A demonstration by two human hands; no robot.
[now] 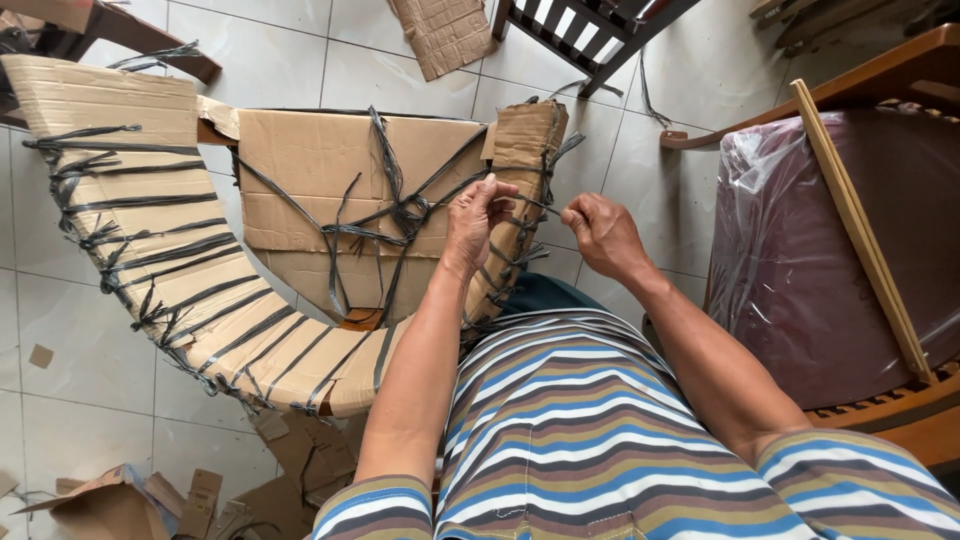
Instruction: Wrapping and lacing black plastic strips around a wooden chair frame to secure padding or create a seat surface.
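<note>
A curved piece of furniture wrapped in brown cardboard (150,240) stands in front of me, bound with many black plastic straps (400,215). My left hand (475,220) pinches a black strap against the cardboard-wrapped right arm (525,140) of the piece. My right hand (600,232) is closed on the other end of that strap, a short way to the right. The strap runs taut between the two hands.
A maroon cushioned wooden chair (820,250) covered in clear plastic stands at the right. A dark wooden chair (600,30) is at the top. Cardboard scraps (440,35) and torn pieces (130,500) lie on the white tiled floor.
</note>
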